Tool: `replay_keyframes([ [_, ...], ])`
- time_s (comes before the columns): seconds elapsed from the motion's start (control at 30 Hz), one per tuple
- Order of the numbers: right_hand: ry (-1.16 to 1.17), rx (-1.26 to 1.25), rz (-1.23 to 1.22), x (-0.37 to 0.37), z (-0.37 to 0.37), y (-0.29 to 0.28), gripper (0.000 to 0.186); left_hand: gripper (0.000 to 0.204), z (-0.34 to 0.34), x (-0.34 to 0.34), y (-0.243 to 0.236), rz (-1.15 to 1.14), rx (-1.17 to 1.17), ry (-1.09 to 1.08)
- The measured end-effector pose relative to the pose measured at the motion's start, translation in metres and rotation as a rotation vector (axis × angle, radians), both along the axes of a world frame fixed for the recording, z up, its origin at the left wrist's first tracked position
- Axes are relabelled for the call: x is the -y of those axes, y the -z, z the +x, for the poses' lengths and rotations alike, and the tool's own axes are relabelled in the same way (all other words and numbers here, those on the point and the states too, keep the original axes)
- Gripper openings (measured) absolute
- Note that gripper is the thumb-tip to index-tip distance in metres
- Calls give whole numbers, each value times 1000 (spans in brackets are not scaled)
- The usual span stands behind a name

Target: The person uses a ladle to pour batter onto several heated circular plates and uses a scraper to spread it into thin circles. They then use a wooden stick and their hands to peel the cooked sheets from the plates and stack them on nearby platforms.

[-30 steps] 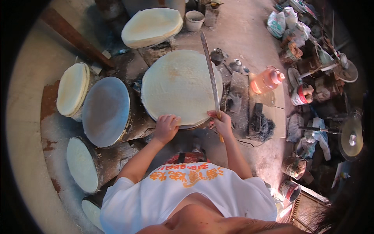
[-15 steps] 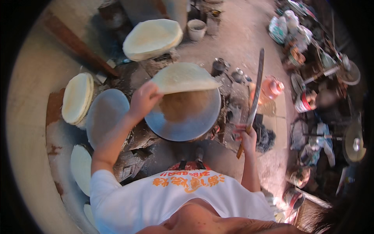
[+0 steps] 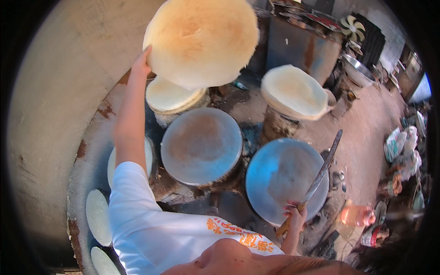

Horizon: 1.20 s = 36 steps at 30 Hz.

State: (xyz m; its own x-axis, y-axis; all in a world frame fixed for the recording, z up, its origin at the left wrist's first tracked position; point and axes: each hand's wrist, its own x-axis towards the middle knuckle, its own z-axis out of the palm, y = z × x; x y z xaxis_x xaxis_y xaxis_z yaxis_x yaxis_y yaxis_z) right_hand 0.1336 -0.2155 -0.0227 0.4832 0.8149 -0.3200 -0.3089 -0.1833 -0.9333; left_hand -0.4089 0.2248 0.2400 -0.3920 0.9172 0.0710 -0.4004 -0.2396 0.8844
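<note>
Up top, left hand (image 3: 140,64): fingers pinch the flatbread (image 3: 201,39) edge, lifting it.
Right hand (image 3: 295,217): fist wrapped round the long spatula (image 3: 316,181), lower right.

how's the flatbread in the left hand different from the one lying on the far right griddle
The flatbread in the left hand is lifted in the air, held by its edge, showing a golden-brown toasted face. The flatbread on the far right griddle lies flat and looks paler, with only a light tan centre. The held one appears larger, though it is nearer the camera. Both are thin and round.

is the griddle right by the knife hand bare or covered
Bare: the round griddle by the right hand shows only metal, no flatbread on it.
</note>
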Motion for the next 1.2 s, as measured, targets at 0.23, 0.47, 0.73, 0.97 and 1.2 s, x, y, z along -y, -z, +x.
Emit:
replay_keyframes([
  [0.23, -85, 65, -62, -98, -119, -46, 26, 43, -246, -69, 234, -245, 204, -338],
  [0.47, -147, 78, -112, -153, -173, -70, 26, 35, -206, -57, 295, -632, 22, -459],
  [0.73, -333, 4, -44, -193, -181, -72, 30, 36, -150, -20, 310, -754, -35, -558],
  [0.97, -668, 113, -27, -241, -195, -53, 21, 54, -100, 52, 242, -780, -652, -494],
  [1.2, -1472, 301, 433, -135, -342, -52, 17, 35, 37, 480, 266, -637, -602, -531],
])
